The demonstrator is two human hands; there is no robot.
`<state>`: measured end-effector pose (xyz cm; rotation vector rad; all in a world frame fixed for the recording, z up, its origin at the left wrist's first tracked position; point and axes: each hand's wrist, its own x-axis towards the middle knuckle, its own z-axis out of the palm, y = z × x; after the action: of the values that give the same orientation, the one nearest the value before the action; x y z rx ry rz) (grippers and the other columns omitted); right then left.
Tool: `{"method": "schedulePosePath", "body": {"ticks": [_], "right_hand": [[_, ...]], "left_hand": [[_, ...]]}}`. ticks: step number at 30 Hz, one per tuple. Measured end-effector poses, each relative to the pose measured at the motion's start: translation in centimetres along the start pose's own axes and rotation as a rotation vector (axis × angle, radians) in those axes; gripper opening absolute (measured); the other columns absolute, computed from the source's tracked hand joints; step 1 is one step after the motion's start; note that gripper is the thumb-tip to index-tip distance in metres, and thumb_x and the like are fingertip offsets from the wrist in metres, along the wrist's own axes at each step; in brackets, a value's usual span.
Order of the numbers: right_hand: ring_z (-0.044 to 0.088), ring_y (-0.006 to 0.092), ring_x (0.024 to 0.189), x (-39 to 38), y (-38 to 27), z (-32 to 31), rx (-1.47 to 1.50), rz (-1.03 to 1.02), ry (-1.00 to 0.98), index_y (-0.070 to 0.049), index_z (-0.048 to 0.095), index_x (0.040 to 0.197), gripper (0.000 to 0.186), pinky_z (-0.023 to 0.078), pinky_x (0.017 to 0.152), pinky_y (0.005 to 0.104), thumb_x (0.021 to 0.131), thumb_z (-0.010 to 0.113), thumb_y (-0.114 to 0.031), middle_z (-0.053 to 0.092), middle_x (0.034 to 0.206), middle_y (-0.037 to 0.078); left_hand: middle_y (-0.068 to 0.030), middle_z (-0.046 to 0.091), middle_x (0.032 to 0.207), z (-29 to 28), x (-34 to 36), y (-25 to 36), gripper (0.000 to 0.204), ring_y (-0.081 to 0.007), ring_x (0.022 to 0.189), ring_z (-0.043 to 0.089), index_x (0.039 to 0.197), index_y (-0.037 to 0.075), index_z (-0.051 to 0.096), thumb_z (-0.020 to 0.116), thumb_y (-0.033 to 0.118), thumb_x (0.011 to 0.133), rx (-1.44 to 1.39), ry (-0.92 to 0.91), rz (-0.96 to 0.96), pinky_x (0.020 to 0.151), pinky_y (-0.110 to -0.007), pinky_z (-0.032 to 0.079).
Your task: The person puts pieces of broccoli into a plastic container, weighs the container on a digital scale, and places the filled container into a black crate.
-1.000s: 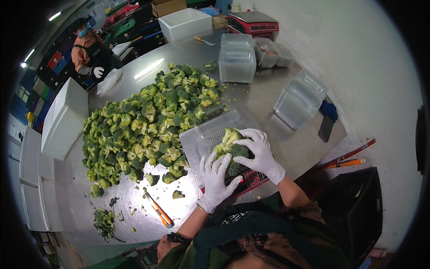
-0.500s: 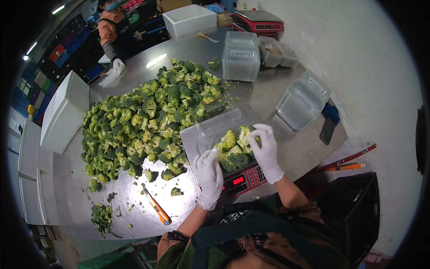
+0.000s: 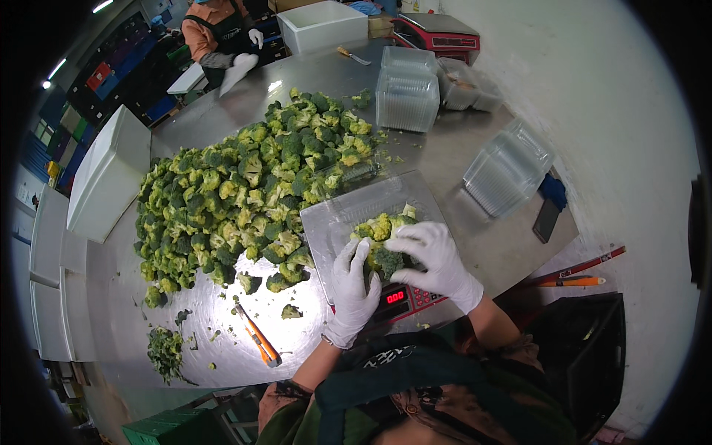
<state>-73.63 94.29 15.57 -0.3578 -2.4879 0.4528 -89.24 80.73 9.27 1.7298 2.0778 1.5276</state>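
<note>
Right hand, in a thin white glove (image 3: 437, 261), arches over the right side of a few green broccoli florets (image 3: 379, 225), its fingers bent and aimed leftward. Left hand, gloved alike (image 3: 353, 291), is loosely cupped at their left side, fingers pointing away from the body, thumb spread. Whether either one grips a floret or merely rests against it, I cannot tell.

The florets sit in an open, clear plastic container (image 3: 365, 199) on a red digital scale with a steel plate (image 3: 422, 297). One floret's pale stem points away and slightly right; a darker crown faces up between the hands. The group's long axis is masked by the gloves.

Left of the scale, an orange-and-black knife (image 3: 257, 337) lies slantwise on the steel table (image 3: 437, 157), its handle end toward the person. Beyond it spreads a large heap of green florets (image 3: 230, 202). To the right leans a stack of clear containers (image 3: 507, 169), near a dark, flat rectangular object (image 3: 546, 221). Farther off stand another clear stack (image 3: 406, 95), a white foam box (image 3: 324, 28) and an aproned co-worker (image 3: 220, 37).
</note>
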Motion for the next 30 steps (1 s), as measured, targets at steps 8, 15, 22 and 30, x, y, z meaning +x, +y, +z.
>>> {"method": "schedulePosePath", "body": {"ticks": [8,15,22,30], "right_hand": [[0.058,0.0238,0.105,-0.8,0.3,1.9,-0.043,0.031,0.189,-0.010,0.064,0.121,0.047,0.042,0.096,0.0423,0.078,0.079,-0.023,0.066,0.112,0.003],[0.056,0.0252,0.110,-2.5,1.8,2.2,0.001,-0.066,0.064,-0.015,0.061,0.105,0.035,0.039,0.101,0.0443,0.072,0.073,-0.011,0.062,0.121,0.001],[0.056,0.0272,0.102,-1.3,0.3,1.9,-0.102,-0.041,-0.034,-0.011,0.063,0.090,0.018,0.041,0.093,0.0451,0.080,0.074,-0.021,0.060,0.103,0.004],[0.057,0.0260,0.102,-1.4,-1.0,0.8,-0.171,-0.043,-0.162,-0.011,0.064,0.093,0.019,0.042,0.093,0.0431,0.080,0.074,-0.022,0.062,0.105,0.003]], "left_hand": [[-0.0234,0.053,0.138,-1.1,0.6,0.6,0.074,-0.0412,0.132,0.048,0.143,-0.001,0.047,0.062,-0.006,0.070,0.045,-0.109,-0.015,0.111,-0.049,0.038],[-0.0231,0.053,0.138,-0.6,0.1,-0.3,0.077,-0.0415,0.132,0.048,0.143,0.002,0.048,0.059,-0.008,0.068,0.025,-0.033,-0.020,0.110,-0.048,0.038],[-0.0222,0.054,0.135,-1.7,0.6,-0.1,0.063,-0.0420,0.130,0.048,0.136,0.001,0.055,0.063,-0.004,0.074,-0.026,-0.091,0.005,0.109,-0.048,0.038],[-0.0162,0.058,0.135,-2.0,1.0,-0.2,0.028,-0.0373,0.134,0.048,0.112,0.008,0.068,0.072,0.016,0.085,0.143,-0.146,-0.010,0.110,-0.046,0.037]]}}
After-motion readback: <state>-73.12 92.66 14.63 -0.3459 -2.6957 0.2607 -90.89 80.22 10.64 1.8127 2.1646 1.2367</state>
